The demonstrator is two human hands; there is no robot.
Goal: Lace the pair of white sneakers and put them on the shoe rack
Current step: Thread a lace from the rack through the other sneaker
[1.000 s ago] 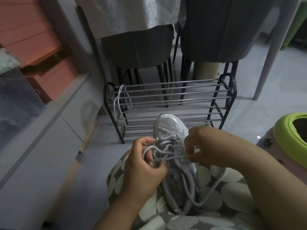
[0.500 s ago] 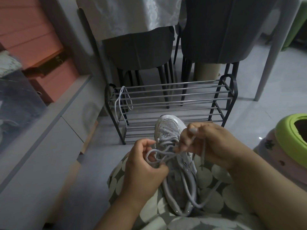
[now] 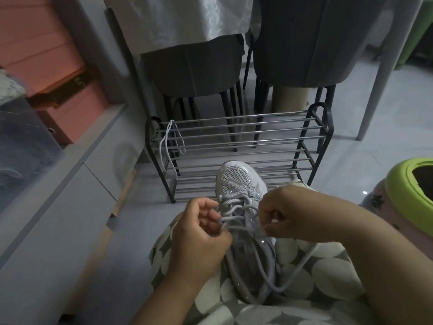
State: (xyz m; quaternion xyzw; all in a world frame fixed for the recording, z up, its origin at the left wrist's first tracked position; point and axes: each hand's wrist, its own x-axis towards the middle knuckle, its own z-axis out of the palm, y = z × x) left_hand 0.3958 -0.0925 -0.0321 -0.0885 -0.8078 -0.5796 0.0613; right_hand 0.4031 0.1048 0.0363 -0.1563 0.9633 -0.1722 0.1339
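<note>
- One mesh-toed white sneaker [image 3: 241, 184] is lying on the dotted lap, toe pointing at the wire shoe rack [image 3: 236, 146].
- Left hand [image 3: 199, 240] is pinching the woven lace [image 3: 230, 218].
- Right hand [image 3: 288, 212] is pinching the lace tip.

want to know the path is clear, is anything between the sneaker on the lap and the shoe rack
Nothing solid. Bare floor lies between the sneaker and the shoe rack. Only a loose lace hangs over the rack's left end; the other rails look free.
</note>
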